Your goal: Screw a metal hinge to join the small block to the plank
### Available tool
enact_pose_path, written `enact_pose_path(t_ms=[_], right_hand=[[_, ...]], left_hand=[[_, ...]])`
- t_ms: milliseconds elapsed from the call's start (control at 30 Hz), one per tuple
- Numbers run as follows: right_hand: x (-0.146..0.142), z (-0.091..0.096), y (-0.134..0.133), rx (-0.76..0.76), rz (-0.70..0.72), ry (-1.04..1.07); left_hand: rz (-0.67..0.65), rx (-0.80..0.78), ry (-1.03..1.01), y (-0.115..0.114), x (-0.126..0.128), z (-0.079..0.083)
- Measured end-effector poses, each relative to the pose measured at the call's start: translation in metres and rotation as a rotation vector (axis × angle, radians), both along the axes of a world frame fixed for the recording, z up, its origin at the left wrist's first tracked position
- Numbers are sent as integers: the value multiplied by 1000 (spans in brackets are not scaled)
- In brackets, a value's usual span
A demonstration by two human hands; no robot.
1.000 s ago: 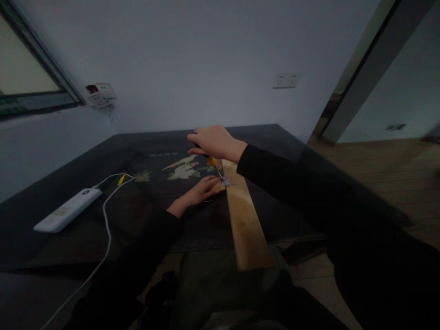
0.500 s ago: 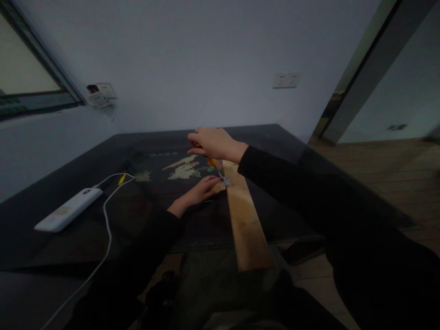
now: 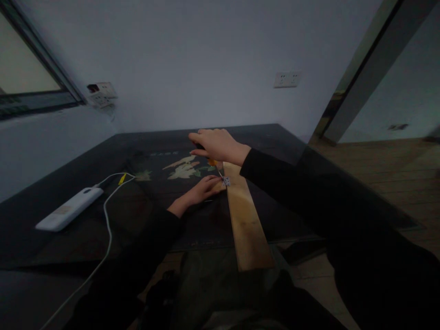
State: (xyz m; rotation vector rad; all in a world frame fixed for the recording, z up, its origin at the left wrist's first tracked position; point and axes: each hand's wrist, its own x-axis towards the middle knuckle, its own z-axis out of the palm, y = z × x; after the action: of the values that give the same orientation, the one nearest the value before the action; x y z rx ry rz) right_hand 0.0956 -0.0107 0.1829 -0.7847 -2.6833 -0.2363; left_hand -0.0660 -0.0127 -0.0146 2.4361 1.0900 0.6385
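A long wooden plank (image 3: 245, 220) lies on the dark table (image 3: 103, 215), its near end past the table's front edge. A small metal hinge (image 3: 226, 181) sits on the plank's left edge near its far end. My right hand (image 3: 216, 144) is closed over the handle of an orange screwdriver (image 3: 213, 162) whose tip points down at the hinge. My left hand (image 3: 201, 190) lies beside the hinge, fingers pressed against the plank's left edge and a small wood piece there.
A white power strip (image 3: 68, 208) with a white cable (image 3: 108, 229) lies on the table's left. A pale inlay picture (image 3: 182, 169) marks the tabletop. Wall sockets (image 3: 286, 79) sit behind; a doorway (image 3: 395, 91) and wooden floor are to the right.
My right hand has shifted slightly lower and turned a little on the screwdriver handle. My left hand and the plank stay put.
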Motion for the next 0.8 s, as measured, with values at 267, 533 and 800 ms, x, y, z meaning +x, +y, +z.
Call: enact_pose_path(t_ms=[267, 533, 800], right_hand=[[7, 8, -1, -124, 72, -25], [13, -2, 2, -83, 62, 72], [22, -5, 0, -97, 56, 119]], left_hand=[[28, -14, 6, -1, 0, 1], [14, -14, -6, -4, 0, 3], [4, -2, -3, -2, -1, 0]])
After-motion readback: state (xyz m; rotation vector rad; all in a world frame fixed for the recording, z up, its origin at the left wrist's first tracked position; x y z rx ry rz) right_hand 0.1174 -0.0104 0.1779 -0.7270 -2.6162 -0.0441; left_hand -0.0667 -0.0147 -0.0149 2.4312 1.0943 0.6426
